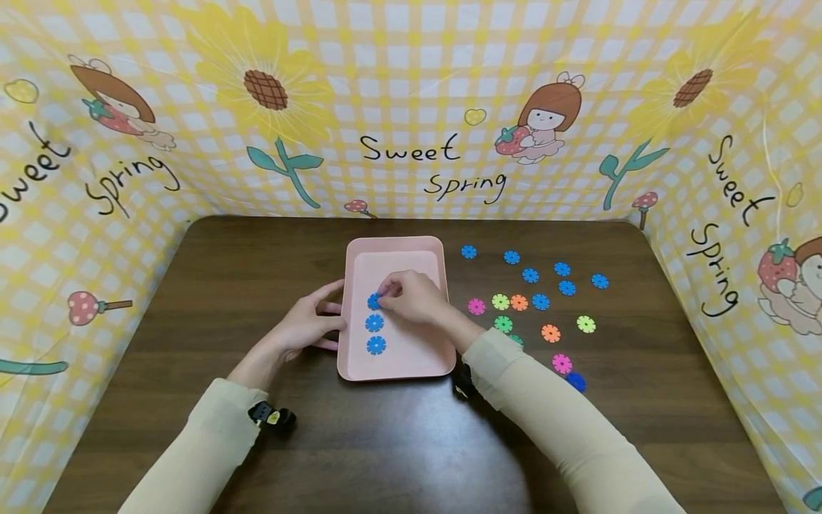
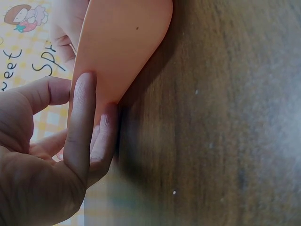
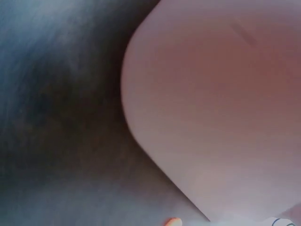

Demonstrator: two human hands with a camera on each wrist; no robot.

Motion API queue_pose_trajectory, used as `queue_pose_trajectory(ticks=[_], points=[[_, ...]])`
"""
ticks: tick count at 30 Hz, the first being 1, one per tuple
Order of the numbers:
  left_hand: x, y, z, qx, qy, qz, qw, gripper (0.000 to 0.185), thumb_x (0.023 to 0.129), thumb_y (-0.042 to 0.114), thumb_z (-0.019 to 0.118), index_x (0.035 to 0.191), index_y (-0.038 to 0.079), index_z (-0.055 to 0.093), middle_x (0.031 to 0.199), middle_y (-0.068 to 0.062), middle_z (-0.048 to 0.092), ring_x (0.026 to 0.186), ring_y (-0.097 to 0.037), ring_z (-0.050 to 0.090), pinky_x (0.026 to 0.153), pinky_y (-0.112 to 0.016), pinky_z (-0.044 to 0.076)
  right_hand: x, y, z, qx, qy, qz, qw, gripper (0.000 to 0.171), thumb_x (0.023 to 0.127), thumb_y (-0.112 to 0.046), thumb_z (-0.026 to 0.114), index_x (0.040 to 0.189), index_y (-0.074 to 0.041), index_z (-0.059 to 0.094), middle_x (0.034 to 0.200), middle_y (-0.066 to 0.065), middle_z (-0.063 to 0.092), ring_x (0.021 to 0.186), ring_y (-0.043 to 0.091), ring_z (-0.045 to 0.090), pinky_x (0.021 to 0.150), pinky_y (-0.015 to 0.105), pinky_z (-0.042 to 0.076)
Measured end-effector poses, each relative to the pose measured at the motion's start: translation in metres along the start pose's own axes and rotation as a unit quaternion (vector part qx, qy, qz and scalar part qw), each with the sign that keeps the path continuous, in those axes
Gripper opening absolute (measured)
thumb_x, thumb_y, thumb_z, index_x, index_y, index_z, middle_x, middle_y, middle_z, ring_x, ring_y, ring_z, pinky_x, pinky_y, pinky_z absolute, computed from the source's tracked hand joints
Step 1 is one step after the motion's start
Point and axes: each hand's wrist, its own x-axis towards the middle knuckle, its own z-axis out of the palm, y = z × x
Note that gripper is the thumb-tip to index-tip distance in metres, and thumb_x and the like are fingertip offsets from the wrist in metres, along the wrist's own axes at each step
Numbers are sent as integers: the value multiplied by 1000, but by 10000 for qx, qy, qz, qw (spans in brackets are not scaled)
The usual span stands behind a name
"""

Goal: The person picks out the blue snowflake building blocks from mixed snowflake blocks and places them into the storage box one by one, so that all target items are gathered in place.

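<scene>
A pink tray (image 1: pixel 394 243) lies in the middle of the dark wooden table (image 1: pixel 244 271). Three blue flower-shaped discs form a column on its left side. My right hand (image 1: pixel 390 291) pinches the top blue disc (image 1: pixel 373 302) against the tray floor. The other two blue discs (image 1: pixel 374 323) (image 1: pixel 376 345) lie flat below it. My left hand (image 1: pixel 332 319) rests with straight fingers against the tray's left rim. The left wrist view shows those fingers (image 2: pixel 82 117) lying along the tray (image 2: pixel 122 47) edge. Only the tray (image 3: pixel 221 108) shows, blurred, in the right wrist view.
Several loose discs lie on the table right of the tray: blue ones (image 1: pixel 530 275) farther back, pink (image 1: pixel 476 307), green (image 1: pixel 500 301), orange (image 1: pixel 550 333) and yellow-green (image 1: pixel 586 324) ones nearer. A yellow checked cloth wall (image 1: pixel 411 107) encloses the table on three sides.
</scene>
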Motion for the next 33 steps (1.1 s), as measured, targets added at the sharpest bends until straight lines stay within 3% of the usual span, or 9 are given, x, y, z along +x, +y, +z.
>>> queue_pose_trajectory(ticks=[13,19,26,33], points=[[-3,3,1,3,6,-10,10000,88,93,1,67,167,23,23,140,-31,45,102,-36,68,73,-49,64,-11,-4,-28,166,232,-102,9995,8,97,-19,74,102,-14,76,94,-2,70,92,16,64,83,33,55],[-3,3,1,38,4,12,10000,87,94,1,67,167,22,24,139,-30,46,101,-35,68,73,-48,64,-13,4,-46,101,579,-124,9982,9,96,-22,75,102,-15,77,93,-2,70,94,18,64,85,38,54],[-2,1,1,75,39,-1,10000,87,93,0,67,166,21,25,138,-30,47,99,-34,69,73,-49,64,-15,22,-65,255,1052,-274,9937,15,98,-23,73,108,-12,76,97,0,72,77,23,60,66,37,50],[-1,1,2,73,44,-16,10000,87,93,0,67,166,22,25,138,-30,47,98,-34,70,73,-49,64,-13,46,-85,262,1692,-267,9849,21,99,-25,73,111,-8,75,100,1,73,91,22,63,72,36,49]])
